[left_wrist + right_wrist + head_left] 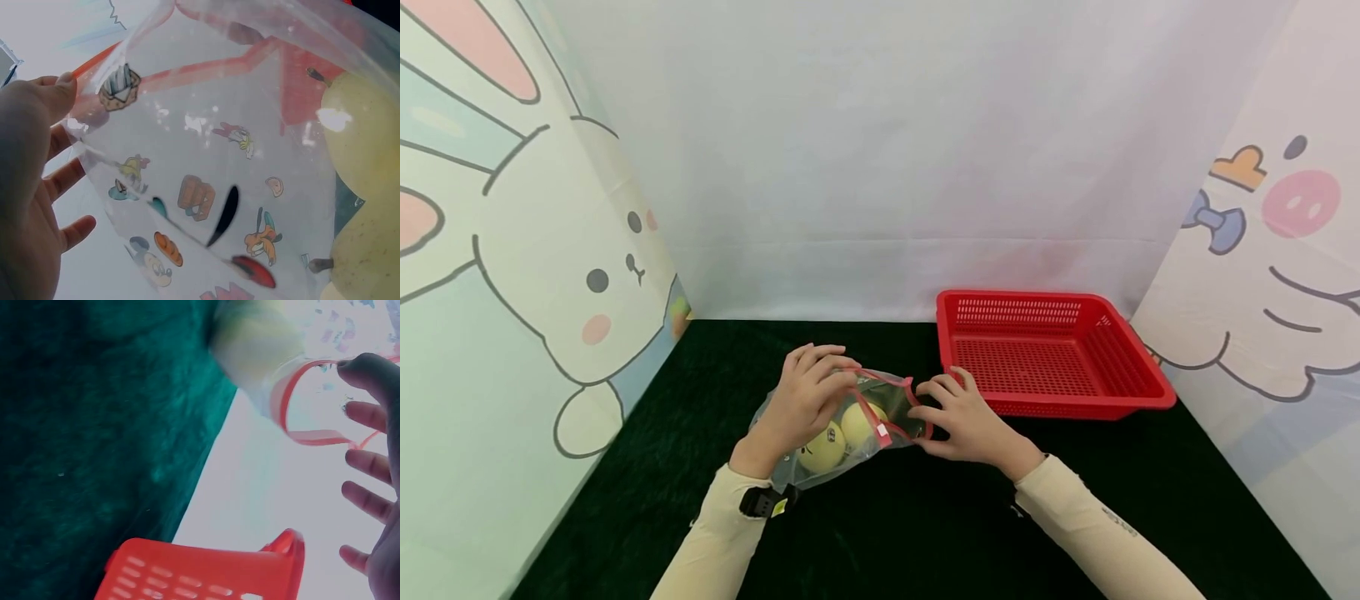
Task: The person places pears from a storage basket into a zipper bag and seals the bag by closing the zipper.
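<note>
A clear plastic zip bag (820, 481) with red edging and printed cartoon figures lies slanted on the dark cloth, its mouth toward the right. Inside it are yellow pears (822, 450), whose stems show in the left wrist view, where one pear (365, 134) is close to the camera. My left hand (808, 392) pinches the bag's red edge between thumb and forefinger, the other fingers spread. At the mouth, the right hand (966, 421) touches the red rim (284, 403) with its thumb, its fingers spread apart and fairly straight.
A red perforated plastic basket (1045, 407) stands behind the right hand, close to the back wall (880, 167). Dark green cloth (895, 542) covers the table. Printed cartoon panels rise on the left (535, 350) and right (1262, 333).
</note>
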Tool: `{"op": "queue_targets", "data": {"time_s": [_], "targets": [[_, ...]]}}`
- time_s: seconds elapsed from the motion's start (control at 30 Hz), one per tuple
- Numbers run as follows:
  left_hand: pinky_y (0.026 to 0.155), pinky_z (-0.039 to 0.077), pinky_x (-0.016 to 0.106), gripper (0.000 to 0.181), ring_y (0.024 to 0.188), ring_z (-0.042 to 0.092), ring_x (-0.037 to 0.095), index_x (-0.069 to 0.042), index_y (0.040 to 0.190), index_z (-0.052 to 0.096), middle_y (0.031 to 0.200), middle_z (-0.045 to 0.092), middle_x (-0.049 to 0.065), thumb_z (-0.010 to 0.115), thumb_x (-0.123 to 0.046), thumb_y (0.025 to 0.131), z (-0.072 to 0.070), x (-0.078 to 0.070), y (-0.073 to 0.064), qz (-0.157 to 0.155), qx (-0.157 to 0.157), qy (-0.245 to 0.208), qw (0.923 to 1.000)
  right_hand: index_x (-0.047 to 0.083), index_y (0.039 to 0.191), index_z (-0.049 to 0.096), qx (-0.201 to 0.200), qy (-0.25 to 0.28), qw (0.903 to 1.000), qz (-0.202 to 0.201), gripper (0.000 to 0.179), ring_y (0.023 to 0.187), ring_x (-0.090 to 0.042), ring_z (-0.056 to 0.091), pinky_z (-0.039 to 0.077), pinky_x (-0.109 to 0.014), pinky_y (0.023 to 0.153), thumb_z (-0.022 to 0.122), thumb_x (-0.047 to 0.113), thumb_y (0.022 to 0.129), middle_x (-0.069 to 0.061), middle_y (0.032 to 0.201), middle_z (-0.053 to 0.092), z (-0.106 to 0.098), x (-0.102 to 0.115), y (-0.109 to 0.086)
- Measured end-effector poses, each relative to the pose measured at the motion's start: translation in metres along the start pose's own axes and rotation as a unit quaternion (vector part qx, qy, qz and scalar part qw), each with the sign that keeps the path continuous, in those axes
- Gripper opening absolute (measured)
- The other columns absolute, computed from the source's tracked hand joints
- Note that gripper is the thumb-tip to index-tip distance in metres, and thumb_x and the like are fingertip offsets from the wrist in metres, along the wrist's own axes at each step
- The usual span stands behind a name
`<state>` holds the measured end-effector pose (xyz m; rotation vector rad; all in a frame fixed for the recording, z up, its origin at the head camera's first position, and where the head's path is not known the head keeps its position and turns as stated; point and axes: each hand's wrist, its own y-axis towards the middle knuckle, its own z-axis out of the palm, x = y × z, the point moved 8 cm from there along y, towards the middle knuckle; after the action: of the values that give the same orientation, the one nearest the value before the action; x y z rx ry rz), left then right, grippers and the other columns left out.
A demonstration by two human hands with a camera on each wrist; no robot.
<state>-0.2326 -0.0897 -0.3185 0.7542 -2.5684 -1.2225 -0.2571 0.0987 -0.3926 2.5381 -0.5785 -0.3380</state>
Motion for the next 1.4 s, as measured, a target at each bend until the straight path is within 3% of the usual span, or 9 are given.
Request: {"op": "queue_targets", "data": {"time_s": [0.23,0.43,0.63,0.83,1.13,1.4], "targets": [[0.097,0.035,0.063,0.038,0.118,0.054,0.038,-0.012,0.102,0.066,0.114,0.066,0.010,0.035,-0.032,0.110,0.001,0.000,0.000,0.007,-0.006,-0.001,1.0000,0.025,0.106,0.073,0.078,-0.024,0.9952,0.053,0.039,0.114,-0.029,0.048,0.032,-0.067,0.096,0.085,0.045,0.075,-0.008,0.125,0.057,0.018,-0.009,-0.012],[0.097,0.035,0.064,0.038,0.119,0.054,0.037,-0.012,0.102,0.067,0.114,0.065,0.009,0.035,-0.032,0.110,0.001,-0.001,0.000,0.008,-0.005,-0.001,1.0000,0.027,0.106,0.074,0.105,-0.039,0.9917,0.063,0.032,0.116,-0.030,0.047,0.030,-0.071,0.097,0.085,0.031,0.077,-0.006,0.124,0.060,0.027,-0.010,-0.015],[0.098,0.034,0.063,0.039,0.120,0.053,0.036,-0.012,0.102,0.067,0.114,0.065,0.009,0.035,-0.033,0.110,0.002,0.000,0.000,0.002,0.001,-0.003,1.0000,0.028,0.099,0.075,0.085,-0.062,0.9936,0.040,0.025,0.112,-0.030,0.050,0.033,-0.071,0.095,0.085,0.020,0.076,-0.004,0.115,0.063,0.030,-0.005,-0.013],[0.097,0.035,0.064,0.038,0.119,0.053,0.036,-0.013,0.101,0.066,0.114,0.066,0.009,0.036,-0.033,0.109,0.000,0.000,0.000,0.007,-0.002,0.001,1.0000,0.027,0.092,0.073,0.060,-0.055,0.9964,0.023,0.022,0.110,-0.029,0.051,0.035,-0.068,0.094,0.087,0.022,0.076,-0.003,0.109,0.064,0.030,-0.002,-0.013],[0.098,0.034,0.063,0.040,0.120,0.053,0.036,-0.012,0.101,0.066,0.114,0.066,0.009,0.034,-0.035,0.110,-0.002,0.001,0.001,0.000,0.002,0.001,1.0000,0.027,0.090,0.071,0.046,-0.053,0.9974,0.018,0.019,0.110,-0.030,0.052,0.036,-0.069,0.093,0.084,0.019,0.080,-0.003,0.110,0.064,0.032,-0.005,-0.013],[0.099,0.034,0.062,0.040,0.120,0.053,0.036,-0.012,0.099,0.067,0.114,0.066,0.010,0.036,-0.036,0.109,-0.005,0.003,-0.001,-0.011,0.002,-0.005,0.9999,0.027,0.094,0.071,0.033,-0.037,0.9982,0.033,0.014,0.112,-0.031,0.053,0.034,-0.070,0.096,0.078,0.017,0.087,-0.003,0.113,0.065,0.022,-0.010,-0.006]]}}
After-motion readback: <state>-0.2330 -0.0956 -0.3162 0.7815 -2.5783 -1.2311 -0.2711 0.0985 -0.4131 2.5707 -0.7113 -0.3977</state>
